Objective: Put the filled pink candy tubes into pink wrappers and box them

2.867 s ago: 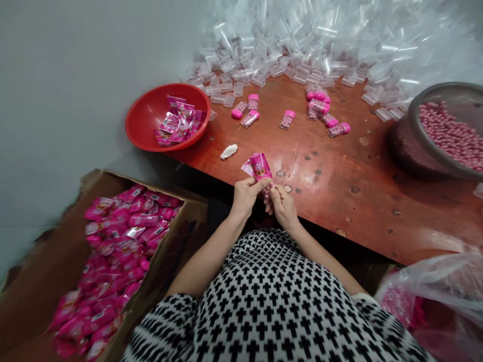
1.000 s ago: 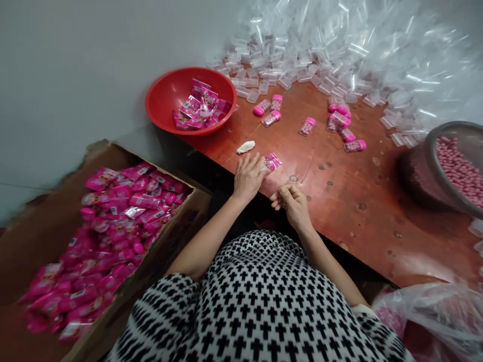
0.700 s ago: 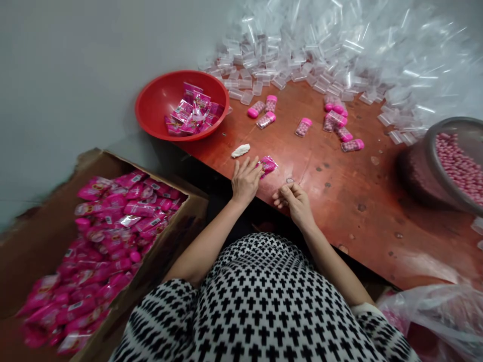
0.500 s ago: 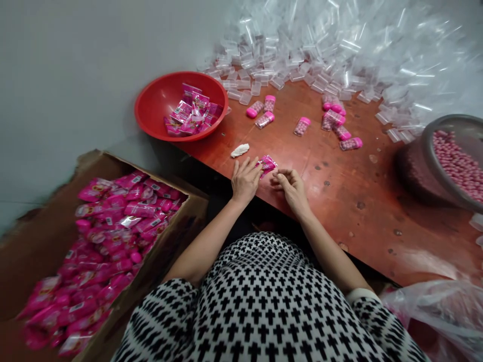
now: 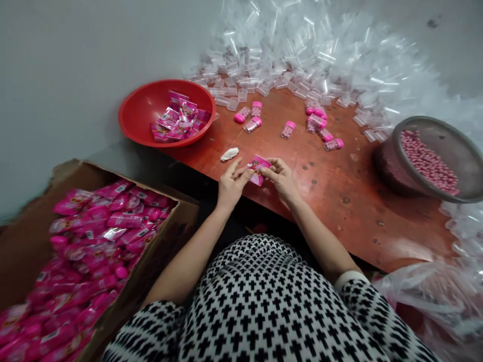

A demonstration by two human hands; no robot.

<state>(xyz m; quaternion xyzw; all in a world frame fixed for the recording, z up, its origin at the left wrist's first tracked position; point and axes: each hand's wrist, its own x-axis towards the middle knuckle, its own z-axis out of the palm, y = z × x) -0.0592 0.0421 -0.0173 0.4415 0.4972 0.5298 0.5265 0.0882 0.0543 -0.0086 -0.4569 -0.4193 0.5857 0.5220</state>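
Note:
Both hands meet over the near edge of a red-brown table (image 5: 339, 191). My left hand (image 5: 230, 183) and my right hand (image 5: 281, 178) pinch a small pink printed sachet (image 5: 258, 168) between their fingertips, just above the tabletop. Whether the sachet has a vial inside, I cannot tell. A small white lump (image 5: 229, 154) lies on the table just left of the hands.
A red bowl (image 5: 143, 113) at the back left holds several pink sachets. Several candy-filled, pink-capped vials (image 5: 287, 129) lie mid-table before a heap of clear empty vials (image 5: 309, 55). A grey basin (image 5: 458, 156) of pink candies sits right. A cardboard box (image 5: 181, 221) of filled sachets stands left.
The sachet lay on the table under my left hand; my right hand came over and now both hands pinch it, lifted slightly. The view shifted a little.

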